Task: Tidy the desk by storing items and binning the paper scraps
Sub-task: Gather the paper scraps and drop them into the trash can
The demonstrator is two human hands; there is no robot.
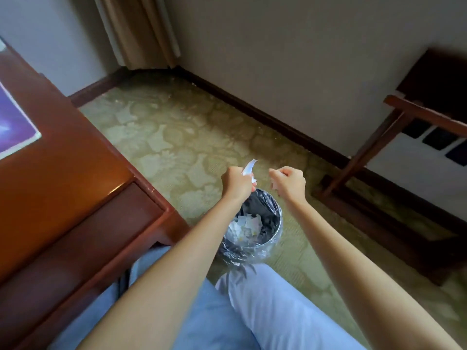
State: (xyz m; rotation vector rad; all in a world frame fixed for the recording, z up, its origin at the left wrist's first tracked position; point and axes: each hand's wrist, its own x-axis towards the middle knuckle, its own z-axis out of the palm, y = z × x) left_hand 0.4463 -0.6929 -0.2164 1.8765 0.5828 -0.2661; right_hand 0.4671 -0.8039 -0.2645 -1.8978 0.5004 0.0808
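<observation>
Over bin rim (280, 218), left hand (238, 184), scrap (249, 168)

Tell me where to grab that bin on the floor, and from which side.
Grip the bin by the right side of its rim, coming from above: it stands upright with an open top, the desk crowds its left, and the left hand holding paper scraps is above it.

One bin (276, 231) (scraps (246, 224) inside uncountable), one desk (63, 173), one paper scrap (249, 168), two hands: left hand (238, 184), right hand (288, 183).
</observation>
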